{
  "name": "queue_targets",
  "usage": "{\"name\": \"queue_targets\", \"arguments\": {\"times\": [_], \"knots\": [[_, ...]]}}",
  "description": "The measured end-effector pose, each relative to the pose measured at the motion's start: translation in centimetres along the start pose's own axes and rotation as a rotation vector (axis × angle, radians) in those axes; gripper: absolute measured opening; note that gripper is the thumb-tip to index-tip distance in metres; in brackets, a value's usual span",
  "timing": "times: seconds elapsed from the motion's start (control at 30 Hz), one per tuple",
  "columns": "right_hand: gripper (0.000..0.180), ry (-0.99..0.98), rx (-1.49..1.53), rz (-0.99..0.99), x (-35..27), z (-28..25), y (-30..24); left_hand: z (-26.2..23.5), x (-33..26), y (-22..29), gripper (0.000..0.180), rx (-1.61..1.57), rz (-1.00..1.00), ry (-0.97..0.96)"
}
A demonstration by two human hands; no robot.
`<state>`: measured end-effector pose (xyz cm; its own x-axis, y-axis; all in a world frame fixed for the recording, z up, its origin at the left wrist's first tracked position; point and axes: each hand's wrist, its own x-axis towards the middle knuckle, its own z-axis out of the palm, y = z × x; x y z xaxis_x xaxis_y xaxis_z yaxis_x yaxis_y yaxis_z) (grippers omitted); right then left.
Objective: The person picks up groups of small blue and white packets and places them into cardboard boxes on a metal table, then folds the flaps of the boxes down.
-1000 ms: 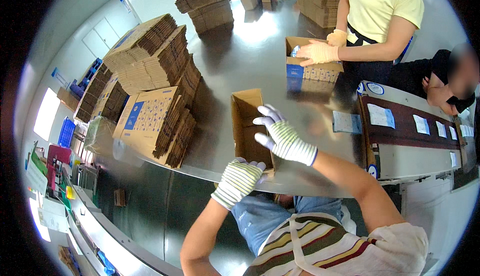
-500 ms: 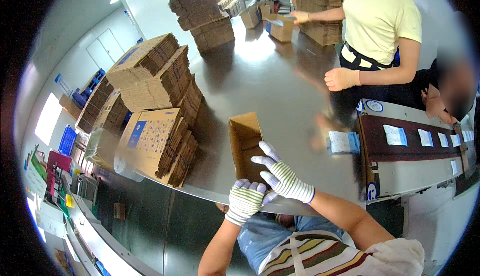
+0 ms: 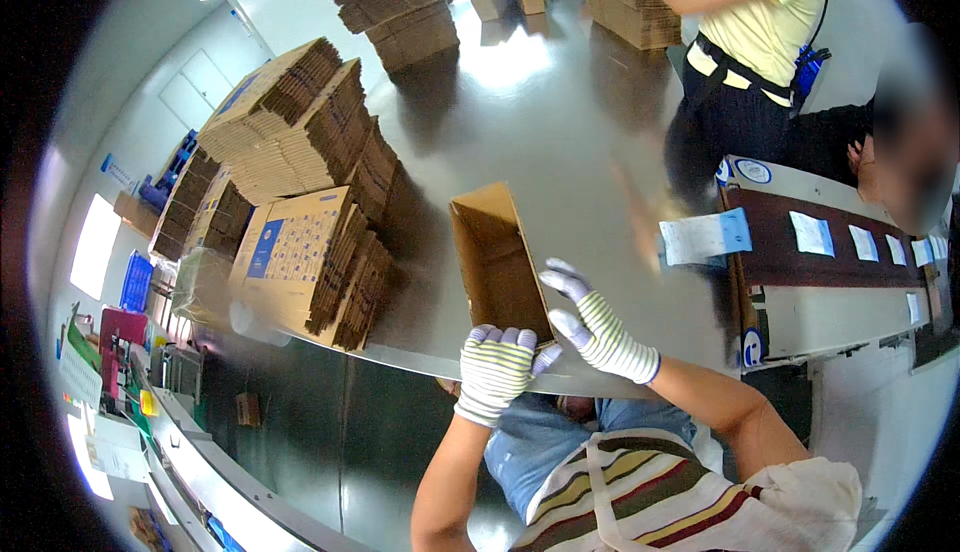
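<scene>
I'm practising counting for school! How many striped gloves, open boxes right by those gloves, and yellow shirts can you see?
Striped gloves: 2, one on the left hand and one on the right hand
Open box by the gloves: 1
Yellow shirt: 1
Total: 4

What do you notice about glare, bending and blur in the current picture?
Head view: white glare on the far part of the table; same view: its near edge curves, picture corners are black; same view: the rightmost person's head is blurred, the open box fairly clear.
</scene>
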<state>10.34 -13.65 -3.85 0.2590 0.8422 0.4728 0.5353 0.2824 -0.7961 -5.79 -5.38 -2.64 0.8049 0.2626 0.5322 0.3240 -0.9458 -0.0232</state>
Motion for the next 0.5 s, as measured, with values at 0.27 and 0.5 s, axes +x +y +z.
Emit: {"name": "queue_targets", "arguments": {"times": [0.27,0.5], "knots": [[0.037,-0.004,0.173,0.368,-9.1,-0.7,7.3,0.2,0.6,0.6,0.034,0.008,-0.013,0.029],[0.036,-0.068,-0.245,0.243,-10.2,-0.7,6.8,0.2,0.1,0.5,0.035,0.023,-0.016,0.018]]}}
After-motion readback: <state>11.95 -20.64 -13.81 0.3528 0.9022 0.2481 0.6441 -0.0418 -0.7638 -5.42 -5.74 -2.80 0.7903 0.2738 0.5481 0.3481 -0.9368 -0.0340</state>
